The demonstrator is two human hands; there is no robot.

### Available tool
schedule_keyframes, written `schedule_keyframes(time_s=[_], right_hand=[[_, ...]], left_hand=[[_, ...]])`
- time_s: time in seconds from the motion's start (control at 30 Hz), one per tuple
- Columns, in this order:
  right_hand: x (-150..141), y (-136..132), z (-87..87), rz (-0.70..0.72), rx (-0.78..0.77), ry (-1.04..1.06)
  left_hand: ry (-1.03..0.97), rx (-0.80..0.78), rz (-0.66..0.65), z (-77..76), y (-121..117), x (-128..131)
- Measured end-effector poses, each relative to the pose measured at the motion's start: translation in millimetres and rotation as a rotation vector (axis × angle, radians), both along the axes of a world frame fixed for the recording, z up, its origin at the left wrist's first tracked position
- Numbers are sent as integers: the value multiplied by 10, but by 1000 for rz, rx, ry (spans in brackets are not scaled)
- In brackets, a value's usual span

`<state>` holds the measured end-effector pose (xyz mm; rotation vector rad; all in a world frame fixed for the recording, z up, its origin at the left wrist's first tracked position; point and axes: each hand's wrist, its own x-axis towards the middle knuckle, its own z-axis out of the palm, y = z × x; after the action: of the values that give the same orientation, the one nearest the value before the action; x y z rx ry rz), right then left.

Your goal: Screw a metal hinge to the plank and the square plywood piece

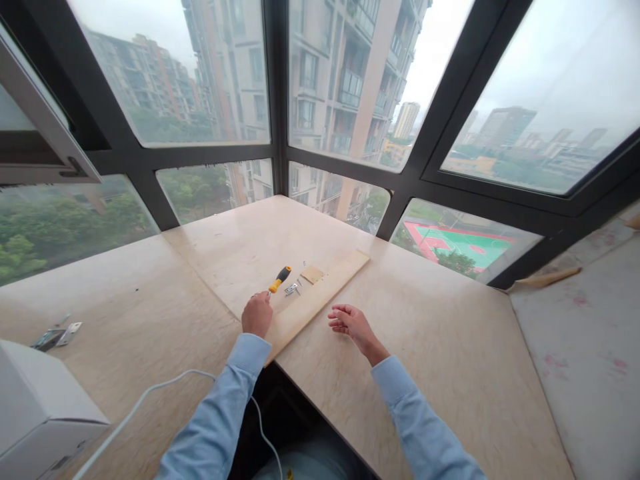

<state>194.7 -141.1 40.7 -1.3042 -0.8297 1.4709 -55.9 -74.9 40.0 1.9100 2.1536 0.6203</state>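
Observation:
My left hand (257, 315) is closed around the shaft end of a screwdriver (279, 279), whose yellow and black handle points up and away. The screwdriver's tip is hidden in the fingers. Beneath that hand lies a long light wooden board (336, 281), set diagonally on the stone counter. On the board, just right of the handle, rest a small metal bracket (291, 289) and a few loose screws (299, 283). A small thin square of wood (312, 274) lies beyond them. My right hand (354, 327) hovers right of the board, holding nothing, its fingers slightly bent and apart.
A white box (55, 393) stands at the lower left, with metal hinge parts (59, 335) behind it. A white cable (165, 382) crosses the counter (450, 353) and drops into the dark gap in front. Dark-framed windows (281, 100) border the far side.

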Motion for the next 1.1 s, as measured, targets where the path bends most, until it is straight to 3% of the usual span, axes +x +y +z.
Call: schedule_keyframes(time_s=[0.13, 0.3, 0.6, 0.8, 0.9, 1.0, 1.1], right_hand=[[353, -290, -199, -110, -8, 90], [651, -590, -236, -195, 36, 124], [707, -966, -218, -279, 56, 170], [816, -1371, -80, -317, 49, 199], [946, -1629, 24, -392, 85, 216], [1101, -1916, 151, -512, 134, 191], [1246, -2224, 324, -648, 199, 86]], left_hand=[[64, -25, 1, -111, 42, -22], [81, -6, -24, -157, 87, -4], [136, -57, -43, -44, 50, 51], [141, -29, -87, -44, 67, 70], [139, 74, -139, 19, 2, 135], [38, 163, -169, 144, -189, 296], [-253, 81, -245, 302, -519, 550]])
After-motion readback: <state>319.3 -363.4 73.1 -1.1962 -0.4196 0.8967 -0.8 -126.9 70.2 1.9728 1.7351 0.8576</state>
